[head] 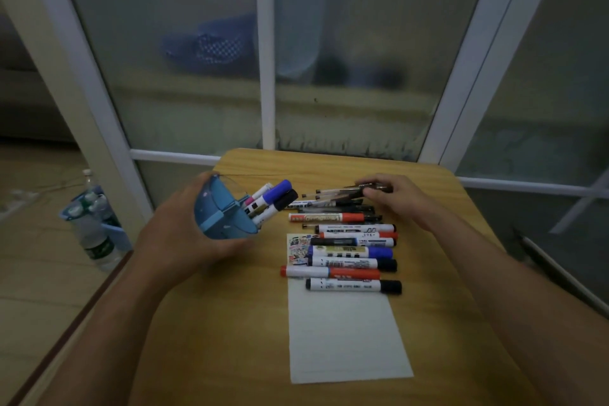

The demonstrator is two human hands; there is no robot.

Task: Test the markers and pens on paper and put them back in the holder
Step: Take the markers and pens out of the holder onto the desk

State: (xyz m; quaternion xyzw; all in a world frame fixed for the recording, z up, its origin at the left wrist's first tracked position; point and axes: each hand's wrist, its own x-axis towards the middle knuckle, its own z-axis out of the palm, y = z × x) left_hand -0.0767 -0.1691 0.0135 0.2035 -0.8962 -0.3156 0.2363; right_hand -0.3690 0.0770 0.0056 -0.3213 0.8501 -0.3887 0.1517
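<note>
The blue holder (221, 212) is off the tabletop (230, 339), tipped on its side with its mouth toward the row of markers (349, 257); a few markers (273, 199) already stick out of it. The left hand (184, 234) grips it around the base, near the tabletop's left edge. The right hand (392, 196), toward the far right corner, pinches a small bundle of thin pens (339, 193) with curled fingers. This looks like the return step: the scribbled top of the paper (346, 339) suggests testing is well along, though many markers lie across its far end. The next move probably calls for bringing the bundle to the holder's mouth and aligning the pens to slide in without jamming against the markers inside.
</note>
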